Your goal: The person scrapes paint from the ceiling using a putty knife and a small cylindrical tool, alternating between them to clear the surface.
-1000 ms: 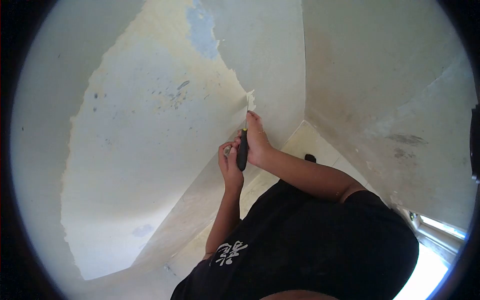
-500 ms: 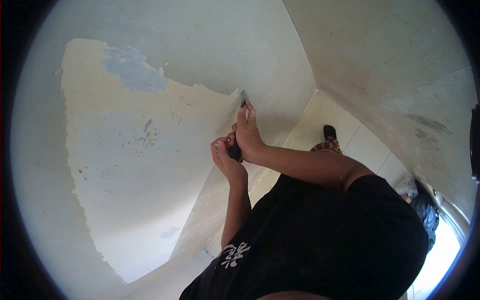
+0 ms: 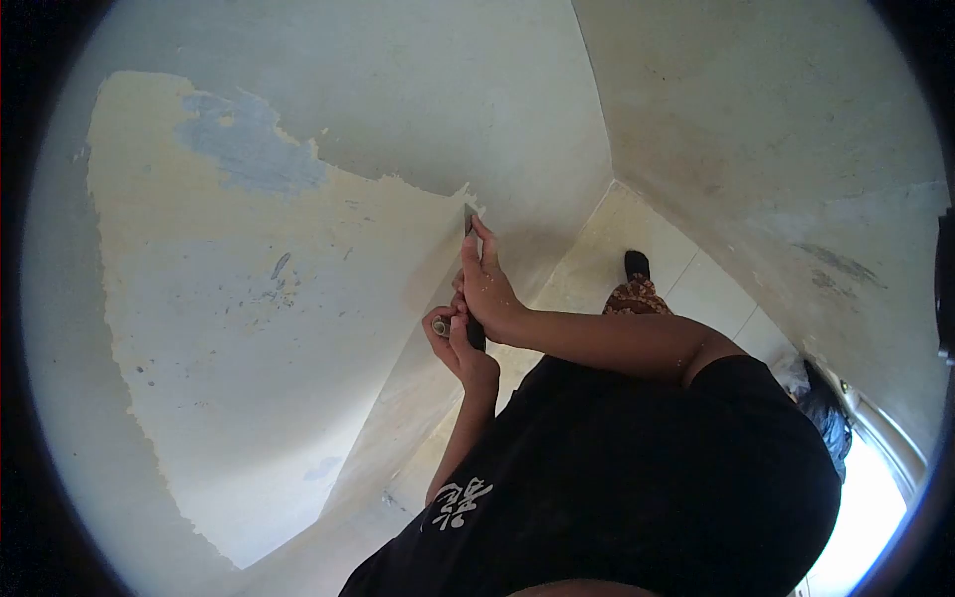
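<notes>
A scraper with a thin metal blade [image 3: 469, 219] and a dark handle [image 3: 477, 334] is held against the wall just below a jagged coating edge. My right hand [image 3: 489, 301] is closed round its upper part, with fingers stretched along the blade. Lower down and to the left, my left hand [image 3: 466, 350] wraps round the handle; a round metallic piece shows between its fingers. Small pale crumbs stick to my right hand. Left of the hands, a large scraped patch [image 3: 219, 308] shows cream, white and bluish-grey areas.
An adjoining wall [image 3: 756, 109] with dark scuffs rises at the right. Between the walls lies a tiled floor [image 3: 686, 269], where my foot in a dark covering [image 3: 637, 264] and a patterned trouser leg [image 3: 637, 297] show. A dark plastic bag [image 3: 826, 408] is near a bright opening.
Both hands and the scraper have moved down a little, and the blade is now below the jagged edge. The view has shifted slightly, so the wall patch appears further left.
</notes>
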A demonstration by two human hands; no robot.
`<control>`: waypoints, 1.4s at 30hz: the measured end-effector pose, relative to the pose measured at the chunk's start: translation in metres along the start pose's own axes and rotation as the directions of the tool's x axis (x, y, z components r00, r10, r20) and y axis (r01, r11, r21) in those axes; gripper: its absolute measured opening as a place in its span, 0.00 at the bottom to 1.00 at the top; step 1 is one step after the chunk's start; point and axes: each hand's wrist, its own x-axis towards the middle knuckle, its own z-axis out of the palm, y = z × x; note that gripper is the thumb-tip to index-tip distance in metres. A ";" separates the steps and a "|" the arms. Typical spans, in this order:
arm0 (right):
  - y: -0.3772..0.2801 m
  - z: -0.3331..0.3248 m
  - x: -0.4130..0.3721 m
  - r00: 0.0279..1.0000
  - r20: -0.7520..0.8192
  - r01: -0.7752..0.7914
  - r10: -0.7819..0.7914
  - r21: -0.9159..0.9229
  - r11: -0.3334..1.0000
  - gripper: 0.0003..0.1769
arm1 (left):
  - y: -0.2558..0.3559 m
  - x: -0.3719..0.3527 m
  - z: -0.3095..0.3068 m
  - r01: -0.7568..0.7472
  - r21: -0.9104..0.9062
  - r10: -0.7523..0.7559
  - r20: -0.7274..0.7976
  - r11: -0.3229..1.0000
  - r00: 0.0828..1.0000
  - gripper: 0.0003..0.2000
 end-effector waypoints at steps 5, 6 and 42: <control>-0.012 0.005 -0.004 0.999 -0.025 -0.041 0.042 0.030 0.999 0.32 | -0.011 0.004 -0.011 0.003 -0.027 -0.003 0.003 1.000 1.000 0.09; -0.014 0.006 -0.005 0.997 -0.019 -0.069 0.070 0.069 0.995 0.32 | -0.007 0.003 -0.012 -0.027 -0.013 0.027 0.020 1.000 0.999 0.09; -0.006 0.033 -0.010 0.994 -0.111 0.021 0.000 0.191 0.981 0.30 | 0.011 0.017 -0.026 0.026 0.003 -0.026 -0.007 1.000 1.000 0.08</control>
